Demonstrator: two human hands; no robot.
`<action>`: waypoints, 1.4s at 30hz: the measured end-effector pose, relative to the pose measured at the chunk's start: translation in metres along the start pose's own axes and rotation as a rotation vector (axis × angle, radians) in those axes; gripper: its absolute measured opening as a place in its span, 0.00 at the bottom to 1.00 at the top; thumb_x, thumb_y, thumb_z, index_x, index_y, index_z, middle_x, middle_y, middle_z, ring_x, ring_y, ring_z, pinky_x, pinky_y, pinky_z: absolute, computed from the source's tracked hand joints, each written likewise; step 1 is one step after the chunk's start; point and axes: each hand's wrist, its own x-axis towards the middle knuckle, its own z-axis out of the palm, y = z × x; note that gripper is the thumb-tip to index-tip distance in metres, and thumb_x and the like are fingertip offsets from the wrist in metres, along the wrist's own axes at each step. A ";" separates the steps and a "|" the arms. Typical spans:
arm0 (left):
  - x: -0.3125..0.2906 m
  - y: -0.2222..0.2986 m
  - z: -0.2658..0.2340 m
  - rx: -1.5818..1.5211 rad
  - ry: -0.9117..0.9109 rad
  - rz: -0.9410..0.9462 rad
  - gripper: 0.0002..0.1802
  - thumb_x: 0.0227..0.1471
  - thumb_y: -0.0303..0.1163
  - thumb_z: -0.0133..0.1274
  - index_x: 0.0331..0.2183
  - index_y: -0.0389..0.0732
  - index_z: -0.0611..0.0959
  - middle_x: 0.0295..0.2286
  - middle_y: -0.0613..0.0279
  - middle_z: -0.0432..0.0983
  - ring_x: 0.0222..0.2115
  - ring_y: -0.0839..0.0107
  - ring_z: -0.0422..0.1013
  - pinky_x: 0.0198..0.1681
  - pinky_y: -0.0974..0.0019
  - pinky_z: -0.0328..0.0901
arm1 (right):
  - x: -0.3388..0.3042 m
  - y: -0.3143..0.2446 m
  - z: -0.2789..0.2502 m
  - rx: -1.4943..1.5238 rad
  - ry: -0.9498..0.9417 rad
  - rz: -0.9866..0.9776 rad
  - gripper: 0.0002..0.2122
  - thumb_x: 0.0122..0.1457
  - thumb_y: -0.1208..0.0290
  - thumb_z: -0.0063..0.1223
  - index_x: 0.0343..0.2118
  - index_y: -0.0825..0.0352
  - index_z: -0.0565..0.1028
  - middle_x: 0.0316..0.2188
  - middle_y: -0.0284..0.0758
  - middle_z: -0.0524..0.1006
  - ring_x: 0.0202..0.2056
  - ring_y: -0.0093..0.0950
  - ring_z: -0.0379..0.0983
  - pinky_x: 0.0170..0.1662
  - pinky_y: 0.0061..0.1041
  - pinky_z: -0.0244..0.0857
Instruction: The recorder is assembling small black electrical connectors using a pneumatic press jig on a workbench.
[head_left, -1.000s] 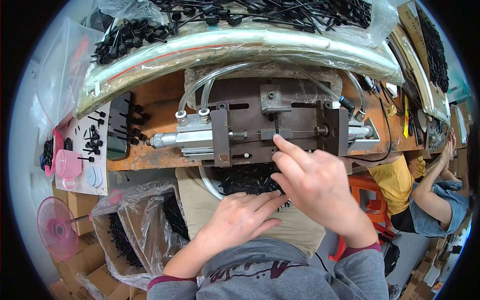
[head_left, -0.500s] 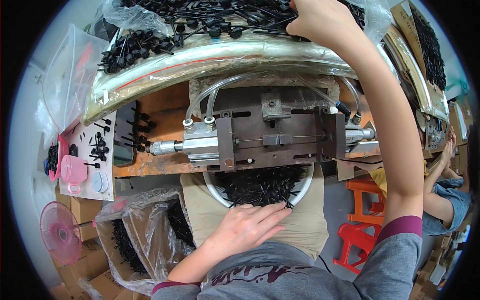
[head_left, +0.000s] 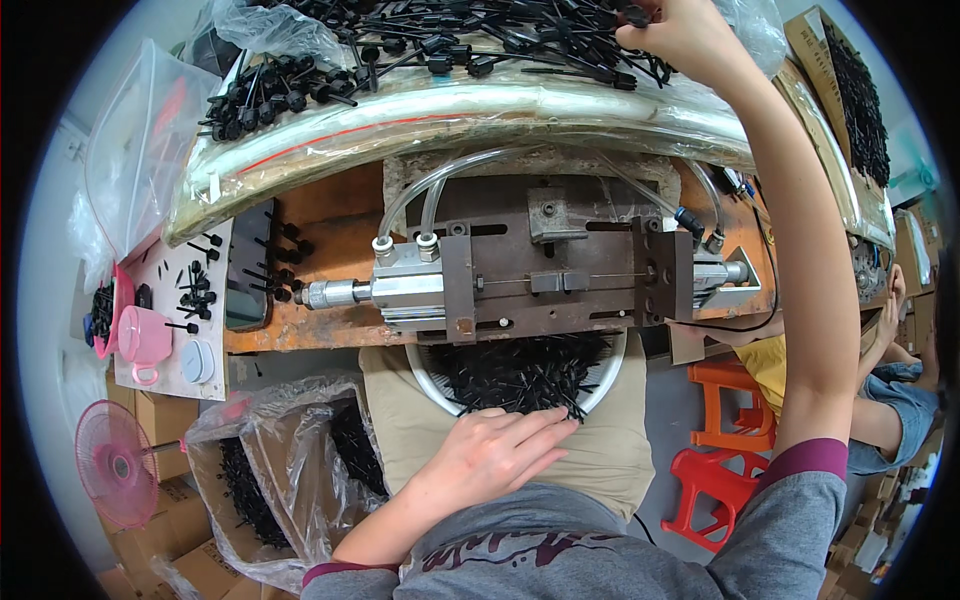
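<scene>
Item, right hand (head_left: 688, 42): at 1 o'clock, over the far heap; fingers drawn narrow, a black knob (head_left: 635, 15) at the tips. Whether it was gripped could not be told.

Item, black knobbed rods (head_left: 440, 64): loose heap at 12 o'clock, on a film-wrapped pale support (head_left: 480, 108).

Item, left hand (head_left: 490, 450): at 6 o'clock; laid nearly flat, fingers outstretched, tips at the near edge of the basin.

Item, white-rimmed basin (head_left: 425, 385): at 6 o'clock, above the lap, filled with slender black pieces (head_left: 510, 370).

Item, metal fixture (head_left: 500, 260): at centre, on an orange-brown bench (head_left: 290, 327); silver cylinders at either end, clear tubing (head_left: 465, 160) arched behind.

Item, pink cup (head_left: 145, 335): at 9 o'clock, beside a pale round lid (head_left: 197, 362).

Item, pink fan (head_left: 118, 463): at 8 o'clock.

Item, red stool (head_left: 690, 490): at 4 o'clock.
</scene>
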 end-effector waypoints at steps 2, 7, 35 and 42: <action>-0.001 -0.001 0.001 0.000 0.011 0.005 0.17 0.47 0.33 0.62 0.41 0.40 0.82 0.40 0.62 0.79 0.29 0.73 0.77 0.31 0.70 0.70 | -0.003 0.004 -0.005 0.075 0.030 0.038 0.10 0.45 0.73 0.62 0.25 0.75 0.73 0.19 0.41 0.74 0.23 0.28 0.70 0.30 0.32 0.64; -0.001 -0.003 0.006 -0.007 0.084 0.004 0.15 0.46 0.33 0.63 0.39 0.44 0.85 0.37 0.64 0.82 0.22 0.72 0.75 0.25 0.72 0.69 | -0.014 0.005 -0.028 0.339 0.025 0.060 0.08 0.50 0.76 0.61 0.30 0.74 0.77 0.22 0.34 0.77 0.25 0.22 0.70 0.31 0.25 0.66; 0.032 0.013 -0.049 -0.503 0.289 -0.178 0.23 0.36 0.19 0.67 0.40 0.32 0.84 0.35 0.54 0.76 0.31 0.70 0.74 0.32 0.72 0.69 | -0.220 -0.023 0.025 0.649 0.097 -0.513 0.14 0.42 0.75 0.60 0.34 0.71 0.81 0.36 0.42 0.80 0.28 0.31 0.75 0.30 0.24 0.68; 0.040 0.000 -0.016 0.096 0.338 -0.102 0.20 0.38 0.18 0.63 0.39 0.34 0.83 0.42 0.54 0.76 0.35 0.65 0.75 0.35 0.68 0.70 | -0.233 -0.019 0.030 0.511 0.348 -0.277 0.14 0.41 0.76 0.70 0.34 0.65 0.82 0.40 0.37 0.79 0.36 0.29 0.75 0.36 0.23 0.70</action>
